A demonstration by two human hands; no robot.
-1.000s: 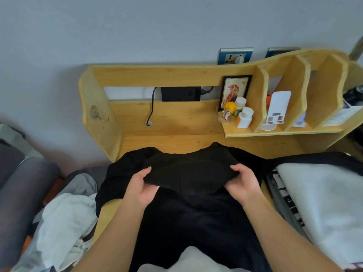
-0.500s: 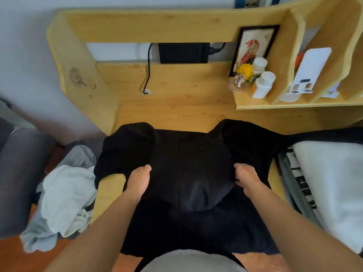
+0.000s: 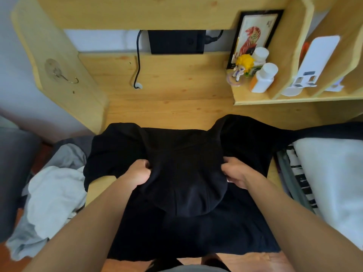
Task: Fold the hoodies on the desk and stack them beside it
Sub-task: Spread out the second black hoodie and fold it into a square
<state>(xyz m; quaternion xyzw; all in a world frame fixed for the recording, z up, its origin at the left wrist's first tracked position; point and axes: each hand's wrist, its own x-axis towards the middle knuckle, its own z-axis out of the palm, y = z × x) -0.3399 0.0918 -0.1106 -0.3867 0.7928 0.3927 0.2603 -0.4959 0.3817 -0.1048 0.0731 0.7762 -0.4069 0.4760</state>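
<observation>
Both hands, left hand [image 3: 138,172] and right hand [image 3: 234,171], pinch the hood of one black hoodie [image 3: 186,222] spread on the wooden desk [image 3: 167,99], whose shelf [image 3: 294,99] holds two white bottles [image 3: 264,78] and one figurine [image 3: 241,68].

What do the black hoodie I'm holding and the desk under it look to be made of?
Black hoodie: soft matte knit, probably cotton fleece; it drapes and bunches under each grip, left hand and right hand. Desk: pale wood, likely pine, with visible knots, grain and a smooth light finish.
</observation>
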